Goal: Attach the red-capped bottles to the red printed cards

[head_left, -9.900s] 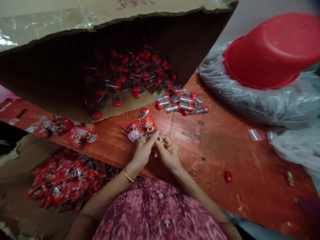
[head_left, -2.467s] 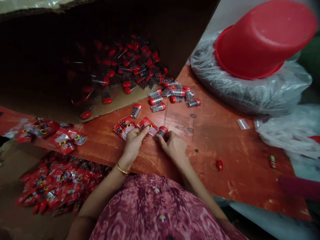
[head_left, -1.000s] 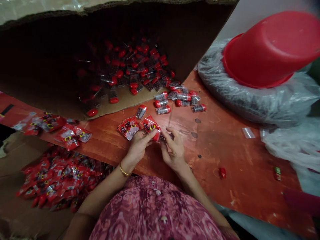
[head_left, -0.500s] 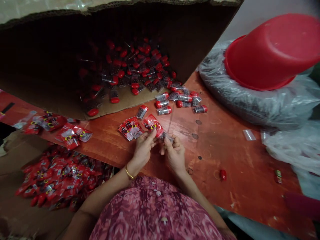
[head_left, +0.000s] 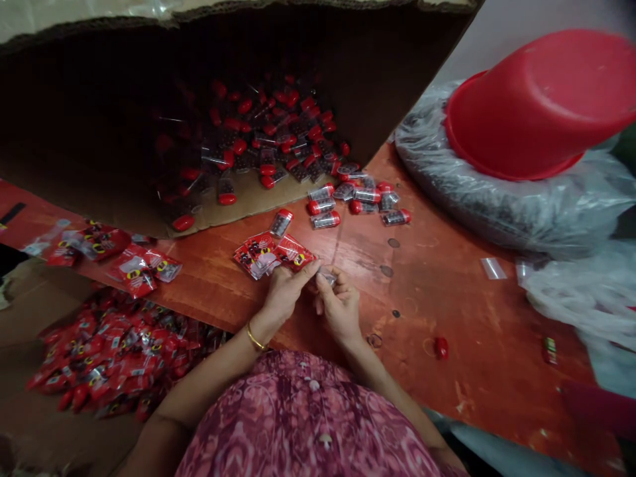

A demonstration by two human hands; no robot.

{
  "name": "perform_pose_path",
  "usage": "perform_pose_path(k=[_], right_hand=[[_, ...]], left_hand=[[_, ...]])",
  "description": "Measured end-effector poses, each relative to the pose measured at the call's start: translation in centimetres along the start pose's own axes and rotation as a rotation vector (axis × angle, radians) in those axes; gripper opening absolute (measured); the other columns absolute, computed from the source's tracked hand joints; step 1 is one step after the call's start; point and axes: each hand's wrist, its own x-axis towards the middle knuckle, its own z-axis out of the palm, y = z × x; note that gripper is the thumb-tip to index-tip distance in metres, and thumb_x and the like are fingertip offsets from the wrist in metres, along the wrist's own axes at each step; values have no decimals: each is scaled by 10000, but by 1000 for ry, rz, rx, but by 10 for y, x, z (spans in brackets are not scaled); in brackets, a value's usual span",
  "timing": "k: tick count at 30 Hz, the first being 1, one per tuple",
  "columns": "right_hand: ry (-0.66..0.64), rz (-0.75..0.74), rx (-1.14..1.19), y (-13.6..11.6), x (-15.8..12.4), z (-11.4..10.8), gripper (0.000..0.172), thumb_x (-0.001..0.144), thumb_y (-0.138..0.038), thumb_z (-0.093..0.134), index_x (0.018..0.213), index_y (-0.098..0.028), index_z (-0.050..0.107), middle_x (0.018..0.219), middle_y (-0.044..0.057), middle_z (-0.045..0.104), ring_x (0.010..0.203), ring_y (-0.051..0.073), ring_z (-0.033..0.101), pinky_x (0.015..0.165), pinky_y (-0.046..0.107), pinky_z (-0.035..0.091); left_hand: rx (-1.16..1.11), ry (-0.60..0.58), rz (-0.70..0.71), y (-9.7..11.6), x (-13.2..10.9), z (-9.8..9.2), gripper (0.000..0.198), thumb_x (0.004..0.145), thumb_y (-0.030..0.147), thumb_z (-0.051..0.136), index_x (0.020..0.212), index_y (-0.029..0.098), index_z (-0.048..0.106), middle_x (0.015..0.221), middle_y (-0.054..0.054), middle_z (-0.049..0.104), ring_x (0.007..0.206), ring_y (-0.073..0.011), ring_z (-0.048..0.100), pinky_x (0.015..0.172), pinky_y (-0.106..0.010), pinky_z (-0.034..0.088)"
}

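A small red printed plastic packet [head_left: 294, 252] extends from beneath the thumb of my left hand [head_left: 284, 291], whose fingers are closed at its lower edge. Close beside it, my right hand [head_left: 340, 306] pinches a clear end with dark contents [head_left: 326, 274]; whether this joins the red part is hidden by my fingers. Just left of my left hand lies a small stack of red packets [head_left: 256, 254]. Above them rests a clear tube with a red cap [head_left: 281, 222], dark bits inside.
A cardboard box [head_left: 238, 211] lies open toward me, holding many red-capped tubes. More tubes [head_left: 325, 219] lie outside it. Filled packets [head_left: 124, 351] are heaped at lower left. On the right, a red bucket [head_left: 527, 112] stands upside down on a plastic bag [head_left: 497, 212].
My hands have shifted slightly left and closer together. The red packet has tilted toward the stack, with less of its clear end showing.
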Motion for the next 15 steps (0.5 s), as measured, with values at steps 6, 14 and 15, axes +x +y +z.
perform_pose_path(k=[6, 14, 15], right_hand=[[-7, -33, -33, 2, 0, 0, 319, 742, -477, 651, 886, -205, 568, 592, -61, 572, 358, 41, 407, 338, 171, 333], [-122, 143, 189, -6, 1, -2, 306, 755, -488, 637, 828, -203, 554, 520, -105, 503, 268, 9, 266, 310, 171, 295], [-125, 157, 218, -7, 1, -2, 309, 744, -487, 649, 804, -201, 548, 529, -105, 509, 266, 2, 256, 312, 167, 299]], left_hand=[[-33, -57, 15, 10, 2, 3, 200, 588, 319, 751, 632, 147, 661, 586, 7, 628, 552, -107, 554, 586, -243, 457], [163, -109, 82, 11, -3, 6, 315, 677, 454, 685, 576, 160, 637, 494, 4, 583, 452, -104, 521, 444, -218, 409], [132, -138, 77, 8, -4, 5, 364, 703, 509, 647, 591, 163, 637, 473, 6, 567, 422, -105, 509, 415, -220, 398]])
